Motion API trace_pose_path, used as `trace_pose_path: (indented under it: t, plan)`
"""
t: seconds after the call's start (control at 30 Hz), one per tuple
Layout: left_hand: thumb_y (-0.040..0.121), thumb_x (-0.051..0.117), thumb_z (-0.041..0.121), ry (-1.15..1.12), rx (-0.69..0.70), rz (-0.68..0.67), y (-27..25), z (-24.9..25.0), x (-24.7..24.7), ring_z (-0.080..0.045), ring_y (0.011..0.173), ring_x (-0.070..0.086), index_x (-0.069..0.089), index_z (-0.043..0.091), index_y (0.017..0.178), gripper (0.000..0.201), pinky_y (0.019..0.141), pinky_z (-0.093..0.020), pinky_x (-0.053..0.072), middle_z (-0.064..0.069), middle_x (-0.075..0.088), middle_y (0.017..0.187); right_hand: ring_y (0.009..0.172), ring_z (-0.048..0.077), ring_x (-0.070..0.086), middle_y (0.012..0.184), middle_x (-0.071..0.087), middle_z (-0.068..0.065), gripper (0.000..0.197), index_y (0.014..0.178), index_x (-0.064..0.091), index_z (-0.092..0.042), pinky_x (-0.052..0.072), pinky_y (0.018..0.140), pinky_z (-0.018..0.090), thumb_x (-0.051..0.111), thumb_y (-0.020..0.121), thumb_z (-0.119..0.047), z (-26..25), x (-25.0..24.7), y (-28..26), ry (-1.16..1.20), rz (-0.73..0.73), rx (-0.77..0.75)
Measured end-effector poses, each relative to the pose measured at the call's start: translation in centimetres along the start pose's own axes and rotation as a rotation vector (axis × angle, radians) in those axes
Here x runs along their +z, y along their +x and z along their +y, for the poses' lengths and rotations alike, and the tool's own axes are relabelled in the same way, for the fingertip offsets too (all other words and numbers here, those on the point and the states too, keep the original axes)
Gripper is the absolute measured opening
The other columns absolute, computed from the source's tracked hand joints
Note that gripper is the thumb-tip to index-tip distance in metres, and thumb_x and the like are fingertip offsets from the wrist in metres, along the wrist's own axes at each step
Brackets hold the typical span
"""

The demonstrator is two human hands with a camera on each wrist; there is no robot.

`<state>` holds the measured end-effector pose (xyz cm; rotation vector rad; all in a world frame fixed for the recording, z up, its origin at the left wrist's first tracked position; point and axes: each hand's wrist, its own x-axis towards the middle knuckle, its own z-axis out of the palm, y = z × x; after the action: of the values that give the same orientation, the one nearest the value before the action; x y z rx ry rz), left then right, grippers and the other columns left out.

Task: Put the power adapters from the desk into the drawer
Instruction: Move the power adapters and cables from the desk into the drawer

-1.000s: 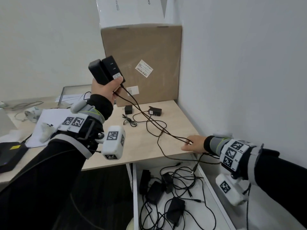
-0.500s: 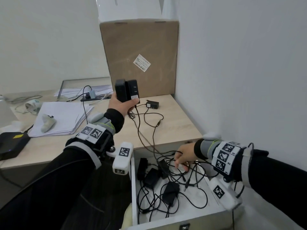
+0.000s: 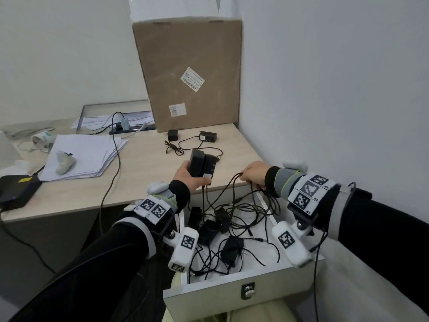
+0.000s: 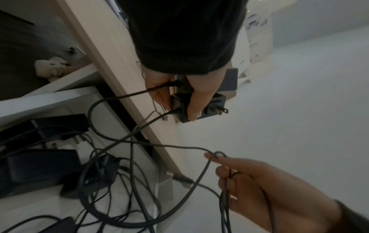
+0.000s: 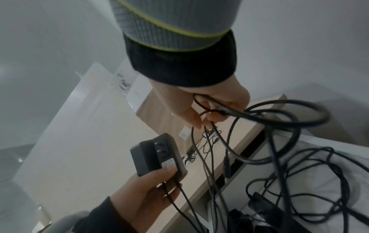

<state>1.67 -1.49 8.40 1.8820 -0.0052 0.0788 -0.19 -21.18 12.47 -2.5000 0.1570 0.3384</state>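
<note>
A snag was judged the main risk: the cords (image 3: 234, 189) trailing from the two held adapters (image 3: 201, 165) ran down into the tangle already lying in the open drawer (image 3: 232, 291), and could catch on its front edge or drag stored units out. The left hand (image 3: 190, 176) was closed in a firm grip around both adapters, held above the table (image 3: 144, 173) edge. The right hand (image 3: 254, 173) was pinched narrowly on gathered cord loops above the drawer. Two further adapters (image 3: 173, 135) were noted on the table, near the cardboard box (image 3: 188, 66).
</note>
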Motion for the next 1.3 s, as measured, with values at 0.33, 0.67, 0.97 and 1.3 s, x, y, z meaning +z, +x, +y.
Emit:
trace_pose_path:
  t: [0.33,0.67,0.97,1.3]
  plan:
    - [0.070,0.079,0.013,0.302,-0.259,-0.362,-1.1,-4.0,4.1,-0.020,0.056,0.055,0.052,0.007,0.108,0.047,0.052,-0.031,0.050,-0.005,0.058,0.072,0.052,0.020,0.041,0.062,0.046,0.008,0.015,0.074,0.049,-0.007,0.032,0.050,0.026,0.048,0.089,-0.004,1.5,3.9,2.6,0.547,-0.067,0.247]
    - [0.079,0.069,0.037,0.655,-0.292,-0.540,0.1,-6.0,5.2,-0.026,0.098,0.060,0.052,0.011,0.123,0.054,0.075,-0.029,0.048,-0.011,0.062,0.116,0.078,0.018,0.056,0.091,0.058,0.007,0.043,0.132,0.050,0.005,0.049,0.086,0.036,0.051,0.090,-0.005,2.7,6.0,3.4,0.100,-0.387,0.125]
    - [0.086,0.055,0.029,0.770,-0.094,-0.189,4.3,-1.4,2.6,-0.027,0.091,0.058,0.065,0.017,0.092,0.017,0.076,-0.029,0.046,-0.007,0.060,0.099,0.133,0.031,0.044,0.152,0.037,0.010,0.046,0.139,0.047,-0.009,0.042,0.107,0.039,0.042,0.098,-0.027,2.3,5.4,5.3,-0.473,-0.513,0.013]
    - [0.088,0.058,0.020,0.454,-0.160,-0.229,5.5,-1.6,4.3,-0.026,0.104,0.060,0.070,0.003,0.108,0.029,0.089,-0.027,0.044,-0.012,0.066,0.104,0.141,0.025,0.033,0.155,0.032,0.004,0.050,0.144,0.041,-0.016,0.032,0.115,0.040,0.043,0.098,-0.035,3.3,5.8,4.9,-0.495,-0.650,-0.042]
